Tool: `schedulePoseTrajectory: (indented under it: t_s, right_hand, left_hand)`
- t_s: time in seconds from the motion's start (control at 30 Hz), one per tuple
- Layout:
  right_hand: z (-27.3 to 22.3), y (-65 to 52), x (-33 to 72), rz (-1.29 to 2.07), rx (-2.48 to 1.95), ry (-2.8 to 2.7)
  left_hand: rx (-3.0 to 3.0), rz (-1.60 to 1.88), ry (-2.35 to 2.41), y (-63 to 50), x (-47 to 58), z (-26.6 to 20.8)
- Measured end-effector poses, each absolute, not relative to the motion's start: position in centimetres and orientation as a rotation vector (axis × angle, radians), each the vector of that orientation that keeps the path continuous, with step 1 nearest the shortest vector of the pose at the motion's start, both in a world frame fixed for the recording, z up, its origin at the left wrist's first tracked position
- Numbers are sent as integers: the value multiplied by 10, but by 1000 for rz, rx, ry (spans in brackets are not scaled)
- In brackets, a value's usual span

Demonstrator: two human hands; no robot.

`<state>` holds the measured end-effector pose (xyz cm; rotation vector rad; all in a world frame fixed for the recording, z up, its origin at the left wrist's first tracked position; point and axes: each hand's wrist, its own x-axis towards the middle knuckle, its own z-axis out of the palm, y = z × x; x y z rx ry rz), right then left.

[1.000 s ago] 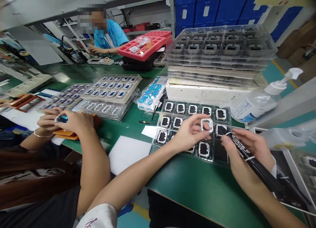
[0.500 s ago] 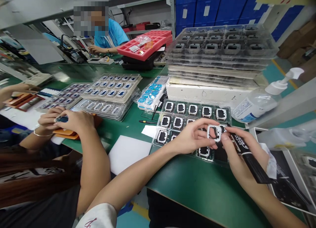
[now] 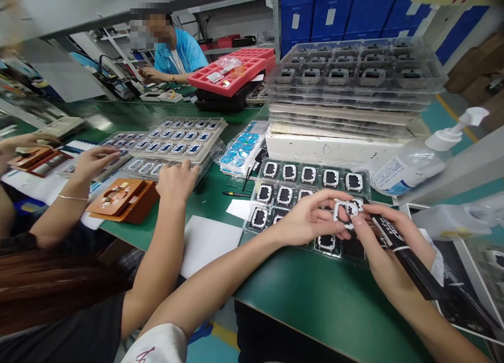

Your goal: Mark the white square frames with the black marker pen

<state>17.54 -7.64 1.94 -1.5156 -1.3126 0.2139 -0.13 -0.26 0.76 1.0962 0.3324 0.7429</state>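
My left hand [image 3: 303, 219] pinches a small white square frame [image 3: 337, 213] with rounded corners and an open middle, held above the clear plastic tray [image 3: 339, 256]. My right hand [image 3: 388, 247] carries a black marker [image 3: 409, 266] lying across its fingers. Its thumb and fingertip also meet the frame's right side; the marker's tip end is by the frame, and whether it touches cannot be made out. Rows of similar white frames with black centres [image 3: 289, 172] sit in the tray's pockets. My hands hide part of the lower rows.
Stacked clear trays [image 3: 354, 98] stand on a white box [image 3: 326, 149] behind. A pump bottle [image 3: 413, 161] is at right, blue-filled packs [image 3: 242, 148] at centre. At left, a neighbour's hands [image 3: 177, 179] work around an orange-brown fixture [image 3: 114, 198]. Another person sits across the bench.
My hands have stayed nearly in place, with the frame shifted and turned slightly. The neighbour's hands have parted, uncovering the orange-brown fixture, and one has reached to the stacked trays.
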Motion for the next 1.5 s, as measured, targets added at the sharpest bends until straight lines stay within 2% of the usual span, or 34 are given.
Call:
schedulePoseTrajectory:
  t_s: [0.43, 0.73, 1.5]
  right_hand:
    - [19, -77, 176, 329, -1538, -1281]
    - [18, -77, 174, 210, -1557, -1337]
    - [18, -79, 177, 354, -1569, -1335]
  left_hand:
    - [1098, 748, 498, 1, 5, 1]
    - [1160, 827, 606, 1, 6, 2]
    - [1198, 794, 559, 0, 2, 3]
